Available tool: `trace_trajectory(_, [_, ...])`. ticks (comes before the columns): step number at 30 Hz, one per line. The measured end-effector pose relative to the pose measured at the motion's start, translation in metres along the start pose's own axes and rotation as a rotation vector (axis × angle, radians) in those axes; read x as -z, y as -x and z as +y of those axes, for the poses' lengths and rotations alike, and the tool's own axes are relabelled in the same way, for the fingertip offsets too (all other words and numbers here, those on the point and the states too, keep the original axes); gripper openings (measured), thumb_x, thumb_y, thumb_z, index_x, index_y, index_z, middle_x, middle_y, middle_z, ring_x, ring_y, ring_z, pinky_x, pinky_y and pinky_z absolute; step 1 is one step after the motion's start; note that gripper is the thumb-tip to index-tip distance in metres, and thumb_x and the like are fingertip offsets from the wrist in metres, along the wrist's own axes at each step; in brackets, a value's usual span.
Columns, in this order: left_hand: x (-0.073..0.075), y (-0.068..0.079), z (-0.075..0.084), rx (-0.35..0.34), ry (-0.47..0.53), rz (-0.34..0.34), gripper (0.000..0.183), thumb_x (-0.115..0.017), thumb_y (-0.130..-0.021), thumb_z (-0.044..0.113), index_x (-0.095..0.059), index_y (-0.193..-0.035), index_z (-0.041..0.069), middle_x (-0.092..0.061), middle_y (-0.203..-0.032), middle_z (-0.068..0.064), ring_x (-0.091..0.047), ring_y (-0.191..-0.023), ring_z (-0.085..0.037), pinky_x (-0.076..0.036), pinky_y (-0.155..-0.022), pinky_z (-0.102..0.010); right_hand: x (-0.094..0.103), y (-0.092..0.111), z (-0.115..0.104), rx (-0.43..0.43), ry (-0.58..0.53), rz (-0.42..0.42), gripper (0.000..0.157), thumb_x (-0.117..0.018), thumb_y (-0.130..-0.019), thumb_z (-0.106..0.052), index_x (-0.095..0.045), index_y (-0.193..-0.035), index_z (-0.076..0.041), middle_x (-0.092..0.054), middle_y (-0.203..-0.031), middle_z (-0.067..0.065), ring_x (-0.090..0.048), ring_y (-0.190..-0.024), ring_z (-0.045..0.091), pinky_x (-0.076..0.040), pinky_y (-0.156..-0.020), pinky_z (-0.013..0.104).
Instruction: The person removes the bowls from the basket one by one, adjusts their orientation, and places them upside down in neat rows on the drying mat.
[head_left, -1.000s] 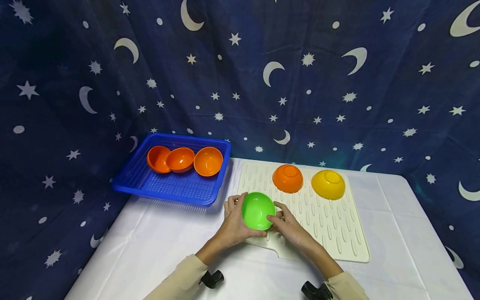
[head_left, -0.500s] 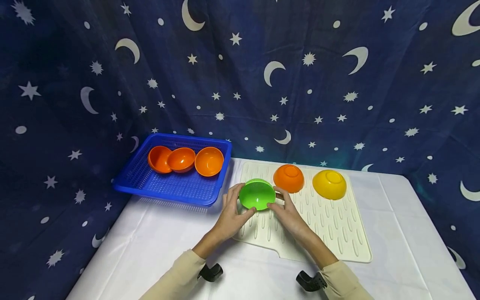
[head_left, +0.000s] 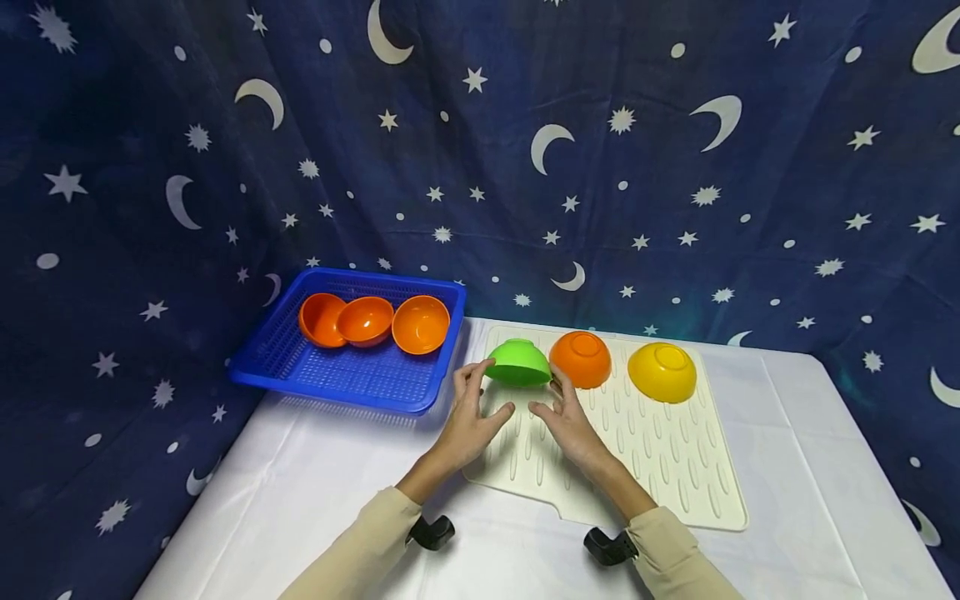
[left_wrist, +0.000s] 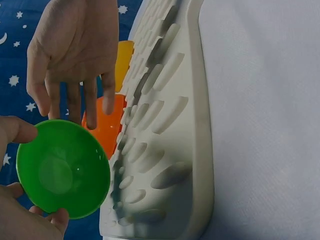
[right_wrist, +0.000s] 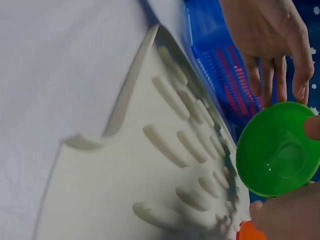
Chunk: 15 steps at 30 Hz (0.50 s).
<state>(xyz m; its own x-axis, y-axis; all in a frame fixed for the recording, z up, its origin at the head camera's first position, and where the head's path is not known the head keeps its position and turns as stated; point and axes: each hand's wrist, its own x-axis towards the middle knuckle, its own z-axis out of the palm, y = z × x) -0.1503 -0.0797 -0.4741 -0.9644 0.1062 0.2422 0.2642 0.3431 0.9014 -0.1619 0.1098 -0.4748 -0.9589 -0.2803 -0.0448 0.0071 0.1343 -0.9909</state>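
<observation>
One green bowl (head_left: 519, 364) is right there between your hands, over the far left part of the cream mat (head_left: 675, 462), and it's tipped: base up and away, hollow turned down and toward you! Your head view catches only the outside, while both wrist views look straight into the hollow. Whether the rim touches the mat, I can't tell.

Look at the grip: your left hand (head_left: 468, 429) has the left side, your right hand (head_left: 573, 429) the right, fingers (head_left: 467, 385) bent round the bowl and holding it from both flanks. And your thumbs (head_left: 501, 415)? Apart from it, on the near side, pointing in toward each other.

Just beside your right fingers, an orange bowl (head_left: 581, 360) rests base up on the mat, and a yellow bowl (head_left: 662, 372) sits base up to the right of that one. Over on the left, your blue basket (head_left: 322, 390) carries three more orange bowls (head_left: 421, 325) in a row along its far side, hollows showing, the leftmost well tilted. Basket and mat share a white-covered tabletop (head_left: 795, 467), and behind it all hangs a dark blue curtain (head_left: 450, 50) scattered with pale moons and stars!
</observation>
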Motion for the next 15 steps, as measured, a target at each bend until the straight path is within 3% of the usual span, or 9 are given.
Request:
trace_trajectory(8, [-0.006, -0.015, -0.015, -0.035, 0.001, 0.024, 0.057, -0.072, -0.087, 0.01, -0.045, -0.137, 0.001, -0.031, -0.141, -0.019, -0.042, -0.13, -0.045, -0.037, -0.107, -0.054, 0.003, -0.017, 0.014, -0.001, 0.023, 0.024, 0.073, -0.06, -0.1, -0.012, -0.012, -0.153, -0.002, -0.004, -0.166, 0.023, -0.004, -0.154, 0.033, -0.009, -0.121, 0.045])
trace_trajectory(12, [-0.007, -0.019, -0.023, 0.025, 0.069, -0.006, 0.062, -0.07, -0.09, 0.007, -0.039, -0.143, -0.002, -0.027, -0.15, -0.021, -0.043, -0.132, -0.045, -0.04, -0.105, -0.057, 0.001, -0.025, 0.022, -0.009, 0.092, -0.001, 0.074, -0.062, -0.099, -0.014, -0.011, -0.153, -0.006, 0.0, -0.167, 0.02, 0.001, -0.154, 0.03, -0.005, -0.121, 0.048])
trace_trajectory(15, [-0.006, -0.019, -0.026, 0.093, 0.102, -0.023, 0.066, -0.068, -0.092, 0.006, -0.034, -0.148, -0.002, -0.023, -0.157, -0.02, -0.054, -0.122, -0.04, -0.049, -0.096, -0.048, -0.002, -0.026, 0.025, -0.006, 0.167, -0.015, 0.076, -0.063, -0.099, -0.018, -0.012, -0.154, -0.006, 0.0, -0.167, 0.02, 0.002, -0.153, 0.031, -0.004, -0.12, 0.052])
